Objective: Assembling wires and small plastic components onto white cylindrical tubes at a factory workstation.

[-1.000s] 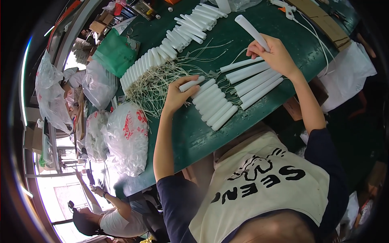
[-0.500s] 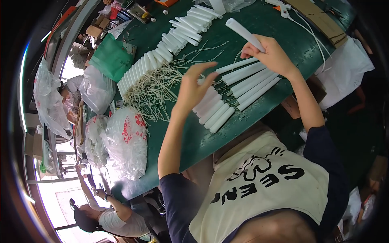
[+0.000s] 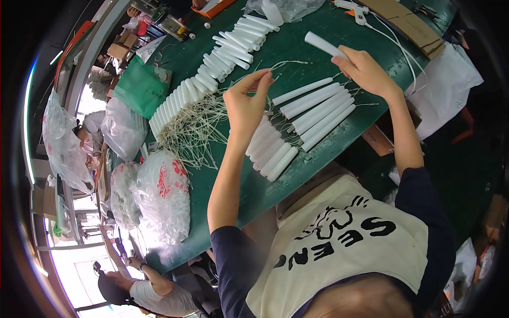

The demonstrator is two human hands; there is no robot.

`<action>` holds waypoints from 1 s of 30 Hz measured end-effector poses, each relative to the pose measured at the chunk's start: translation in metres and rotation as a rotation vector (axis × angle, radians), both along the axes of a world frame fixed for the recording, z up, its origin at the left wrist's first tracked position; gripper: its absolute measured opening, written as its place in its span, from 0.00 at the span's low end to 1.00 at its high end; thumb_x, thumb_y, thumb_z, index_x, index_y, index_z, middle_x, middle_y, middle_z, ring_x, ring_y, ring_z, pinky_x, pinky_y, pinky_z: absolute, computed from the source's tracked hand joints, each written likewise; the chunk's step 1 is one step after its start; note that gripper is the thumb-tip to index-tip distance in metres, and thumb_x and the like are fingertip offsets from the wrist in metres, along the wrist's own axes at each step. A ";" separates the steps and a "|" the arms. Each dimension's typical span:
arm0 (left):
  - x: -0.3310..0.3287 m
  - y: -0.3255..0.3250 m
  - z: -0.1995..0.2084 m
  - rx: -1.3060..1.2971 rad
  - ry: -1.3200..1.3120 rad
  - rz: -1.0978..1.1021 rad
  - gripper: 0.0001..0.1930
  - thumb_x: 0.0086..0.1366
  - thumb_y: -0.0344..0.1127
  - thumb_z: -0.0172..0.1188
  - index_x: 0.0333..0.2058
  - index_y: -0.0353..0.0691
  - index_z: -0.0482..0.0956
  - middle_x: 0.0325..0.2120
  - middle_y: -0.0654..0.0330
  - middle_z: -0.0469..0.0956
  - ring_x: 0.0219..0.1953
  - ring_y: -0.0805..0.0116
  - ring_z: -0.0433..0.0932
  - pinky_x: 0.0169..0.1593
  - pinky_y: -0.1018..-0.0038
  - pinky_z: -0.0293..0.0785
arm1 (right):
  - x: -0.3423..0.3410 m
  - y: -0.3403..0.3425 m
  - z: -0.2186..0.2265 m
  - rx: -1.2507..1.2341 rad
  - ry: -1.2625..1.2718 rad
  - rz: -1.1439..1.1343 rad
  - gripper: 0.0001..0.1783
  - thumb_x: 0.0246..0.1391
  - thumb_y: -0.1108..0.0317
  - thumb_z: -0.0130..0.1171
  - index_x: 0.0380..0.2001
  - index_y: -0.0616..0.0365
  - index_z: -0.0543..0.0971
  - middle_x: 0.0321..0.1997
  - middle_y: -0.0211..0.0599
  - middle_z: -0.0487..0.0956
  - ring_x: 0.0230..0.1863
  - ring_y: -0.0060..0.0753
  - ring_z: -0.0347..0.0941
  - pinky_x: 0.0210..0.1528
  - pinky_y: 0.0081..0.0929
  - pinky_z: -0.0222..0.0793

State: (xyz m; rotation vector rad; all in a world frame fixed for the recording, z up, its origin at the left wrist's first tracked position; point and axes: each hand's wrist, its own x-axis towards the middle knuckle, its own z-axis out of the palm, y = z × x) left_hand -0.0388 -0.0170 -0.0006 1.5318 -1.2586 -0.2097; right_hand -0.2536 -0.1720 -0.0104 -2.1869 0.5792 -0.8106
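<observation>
My right hand (image 3: 367, 71) is closed around one end of a white, slightly tapered tube (image 3: 322, 44), held above the table with its wider, open end pointing up and left. The fingertips of my left hand (image 3: 246, 103) pinch a thin pale wire (image 3: 290, 62), whose loose end sticks out to the right. Between and below my hands lies a group of white tubes (image 3: 313, 105), with short wires showing at their ends. A second group of tubes (image 3: 271, 153) lies nearer me. Left of my left hand spreads a tangled heap of pale wires (image 3: 193, 130).
A long row of white tubes (image 3: 217, 61) runs across the green table (image 3: 233, 204). A white-and-orange glue gun (image 3: 354, 9) with its cable lies far right, beside cardboard (image 3: 405, 24). Plastic bags (image 3: 164, 196) and a green bag (image 3: 140, 87) stand left. Another person (image 3: 154, 286) sits lower left.
My left hand has gone from open fingers to pinching a wire. My right hand has moved slightly right with the tube. The whole view has shifted a little.
</observation>
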 end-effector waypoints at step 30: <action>0.037 0.039 0.009 0.487 -0.416 -0.357 0.15 0.50 0.35 0.66 0.38 0.39 0.81 0.37 0.60 0.80 0.42 0.64 0.75 0.48 0.69 0.70 | 0.020 0.026 -0.003 -0.331 0.258 0.151 0.12 0.45 0.67 0.62 0.31 0.58 0.71 0.29 0.36 0.76 0.30 0.42 0.73 0.34 0.31 0.67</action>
